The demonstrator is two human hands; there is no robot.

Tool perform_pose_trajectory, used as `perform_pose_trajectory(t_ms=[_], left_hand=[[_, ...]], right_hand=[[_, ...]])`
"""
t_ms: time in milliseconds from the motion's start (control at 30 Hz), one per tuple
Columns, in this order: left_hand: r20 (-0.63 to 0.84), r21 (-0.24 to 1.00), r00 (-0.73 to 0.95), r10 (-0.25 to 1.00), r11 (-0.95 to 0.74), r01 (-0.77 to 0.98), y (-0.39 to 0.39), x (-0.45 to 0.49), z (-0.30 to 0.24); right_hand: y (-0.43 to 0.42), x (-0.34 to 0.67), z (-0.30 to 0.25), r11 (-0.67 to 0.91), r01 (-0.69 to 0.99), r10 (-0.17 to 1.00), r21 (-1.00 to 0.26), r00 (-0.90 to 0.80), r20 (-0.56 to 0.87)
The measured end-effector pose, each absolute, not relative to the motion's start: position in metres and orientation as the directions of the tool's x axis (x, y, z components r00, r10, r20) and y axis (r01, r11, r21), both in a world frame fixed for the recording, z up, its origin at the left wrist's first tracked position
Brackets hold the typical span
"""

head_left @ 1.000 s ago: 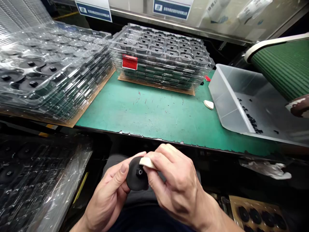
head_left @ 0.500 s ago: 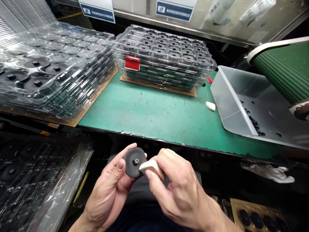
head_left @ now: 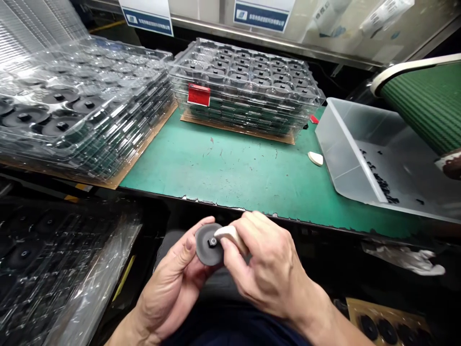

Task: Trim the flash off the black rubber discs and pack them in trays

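Observation:
My left hand [head_left: 167, 283] holds a round black rubber disc [head_left: 204, 251] by its edge, with the thumb on its face. A small square hub stands at the disc's centre. My right hand [head_left: 272, 269] pinches a cream-coloured wedge-shaped block [head_left: 231, 234] between its fingers and thumb. The block presses against the disc's face right beside the hub. My right fingers hide part of the disc. A similar cream block [head_left: 316, 158] lies on the green mat, out of reach of both hands.
Stacks of clear plastic trays [head_left: 245, 86] holding black discs stand on the green mat [head_left: 230, 168], with more at left [head_left: 82, 105] and beside me [head_left: 54, 259]. A translucent bin [head_left: 349, 149] holds black scraps. A green conveyor belt [head_left: 421, 101] runs behind it.
The disc has turned and shifted right in my left hand. The cream block has moved from below the hub to its right side, and the view has tilted slightly.

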State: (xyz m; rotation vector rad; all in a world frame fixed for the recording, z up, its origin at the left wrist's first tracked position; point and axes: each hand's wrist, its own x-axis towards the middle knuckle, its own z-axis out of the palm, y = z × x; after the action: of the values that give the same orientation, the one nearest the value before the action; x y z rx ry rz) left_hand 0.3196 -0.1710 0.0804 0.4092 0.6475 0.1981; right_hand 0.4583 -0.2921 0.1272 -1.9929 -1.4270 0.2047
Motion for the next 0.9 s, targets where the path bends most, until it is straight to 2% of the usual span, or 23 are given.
perform_pose_trajectory(t_ms=[33,100,167,233,300,433,600,733,900], left_hand=[[-0.515,0.493,0.772,0.372,0.866,-0.089,-0.171,0.321,0.081],[-0.452,0.602,0.779,0.434,0.793,-0.093,-0.171,0.322,0.083],[-0.413,0.664,0.781,0.468,0.741,-0.093,-0.171,0.322,0.085],[-0.393,0.691,0.771,0.501,0.714,-0.111,-0.169,0.321,0.088],[-0.386,0.701,0.758,0.525,0.701,-0.128,-0.166,0.320,0.091],[-0.381,0.704,0.752,0.538,0.696,-0.142,-0.160,0.315,0.091],[-0.416,0.670,0.752,0.512,0.732,-0.127,-0.160,0.312,0.090],[-0.420,0.673,0.762,0.493,0.732,-0.102,-0.158,0.310,0.089],[-0.414,0.641,0.795,0.443,0.762,-0.091,-0.157,0.307,0.087]], right_hand=[[-0.292,0.454,0.127,-0.232,0.721,0.866,-0.653,0.458,0.199],[-0.290,0.446,0.130,-0.249,0.626,0.851,-0.739,0.505,0.142],[-0.287,0.439,0.135,-0.180,0.620,0.846,-0.764,0.494,0.201],[-0.285,0.436,0.138,-0.105,0.669,0.834,-0.736,0.463,0.301],[-0.285,0.436,0.139,-0.098,0.707,0.832,-0.700,0.444,0.332],[-0.290,0.440,0.135,-0.225,0.738,0.825,-0.636,0.492,0.279],[-0.291,0.445,0.136,-0.131,0.700,0.880,-0.702,0.409,0.243],[-0.292,0.452,0.137,-0.203,0.725,0.852,-0.658,0.462,0.247],[-0.294,0.456,0.138,-0.107,0.712,0.920,-0.694,0.336,0.204]])
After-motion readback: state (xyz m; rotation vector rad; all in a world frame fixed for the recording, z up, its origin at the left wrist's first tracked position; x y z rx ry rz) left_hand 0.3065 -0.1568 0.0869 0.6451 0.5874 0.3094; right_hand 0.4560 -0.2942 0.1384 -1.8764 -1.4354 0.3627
